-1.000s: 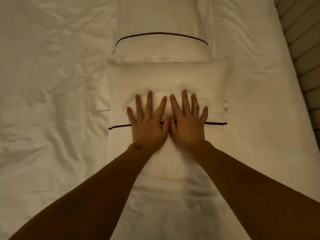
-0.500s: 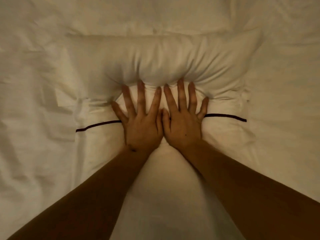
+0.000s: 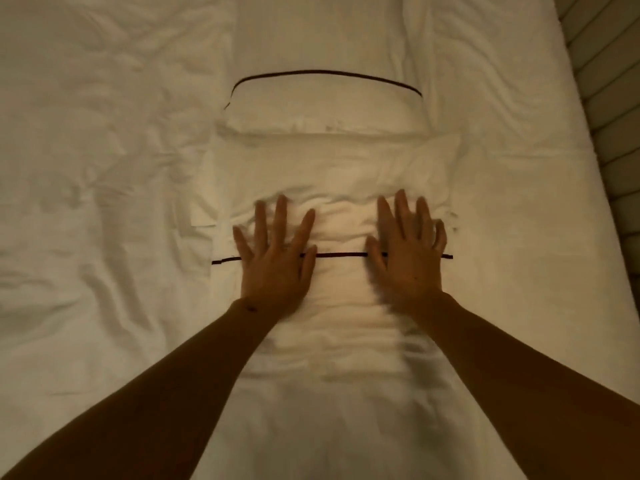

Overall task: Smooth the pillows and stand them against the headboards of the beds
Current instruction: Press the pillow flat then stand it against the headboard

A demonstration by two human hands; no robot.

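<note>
A white pillow [image 3: 332,174] with a thin dark piping line lies flat on the bed in front of me. My left hand [image 3: 277,258] and my right hand [image 3: 407,258] rest palm down on its near part, fingers spread, a hand's width apart, both blurred by motion. The fabric between and below them is wrinkled. A second white pillow [image 3: 325,105] with the same dark line lies just beyond the first, touching it.
Crumpled white bedding [image 3: 104,168] covers the mattress on the left and right. A ribbed padded panel [image 3: 609,133] runs along the right edge of the bed.
My hands were side by side, pressing into the pillow's middle; now they have slid apart to left and right. The view has pulled back, showing the second pillow again.
</note>
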